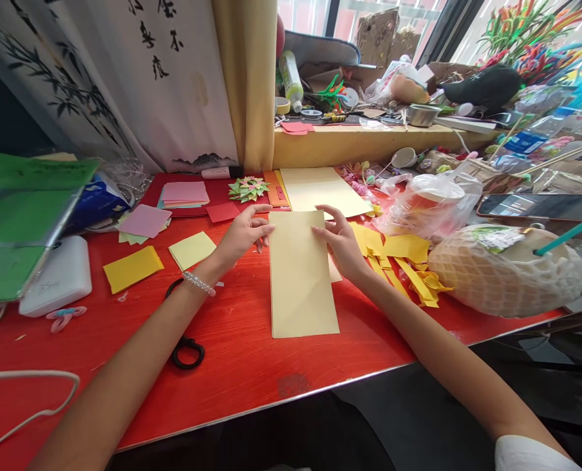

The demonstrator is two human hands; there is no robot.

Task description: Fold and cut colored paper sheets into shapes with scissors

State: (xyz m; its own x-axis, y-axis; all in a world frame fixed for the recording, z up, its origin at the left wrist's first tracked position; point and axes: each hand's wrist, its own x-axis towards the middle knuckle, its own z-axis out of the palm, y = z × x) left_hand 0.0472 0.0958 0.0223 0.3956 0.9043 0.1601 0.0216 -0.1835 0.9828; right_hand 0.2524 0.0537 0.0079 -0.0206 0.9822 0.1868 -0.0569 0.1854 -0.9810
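Observation:
A pale yellow sheet of paper [303, 281], folded into a tall strip, is held upright over the red table. My left hand [247, 232] pinches its upper left edge, the thumb on the near face. At the upper right edge my right hand [340, 241] grips it, thumb in front and the other fingers partly hidden behind. Black-handled scissors [187, 353] lie partly beneath my left forearm. Left of my left hand are a pale yellow square of paper [192, 250] and a darker yellow one [133, 269]. Cut yellow paper strips [416, 275] lie beyond my right forearm.
A netted fruit [507, 275] with a straw stands at the right, beside a plastic-bagged cup [433, 196]. Larger cream sheets [320, 186], a folded paper wreath [248, 188] and pink squares [185, 194] lie at the back. A green folder [25, 222] is at the left.

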